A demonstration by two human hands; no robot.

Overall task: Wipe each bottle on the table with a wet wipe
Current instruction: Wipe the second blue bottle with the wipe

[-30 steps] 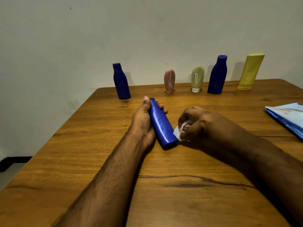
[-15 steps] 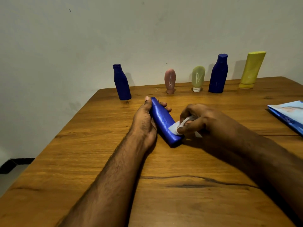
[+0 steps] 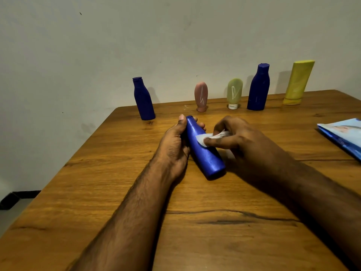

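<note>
While my left hand [image 3: 176, 142] grips the blue bottle [image 3: 203, 151] lying tilted on the table [image 3: 136, 192], my right hand [image 3: 237, 140] pinches a wet wipe [image 3: 207, 138] against its side. Five other bottles stand by the wall.

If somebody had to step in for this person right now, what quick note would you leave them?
Left hand grips the blue bottle, lying tilted over the table.
Right hand pinches the wet wipe against its upper side.
Done: wiping this bottle is under way.
Left: finish it. Five bottles stand along the far edge; I cannot tell which are wiped: dark blue, pink, green, dark blue, yellow. The wipes pack lies on the right.
</note>
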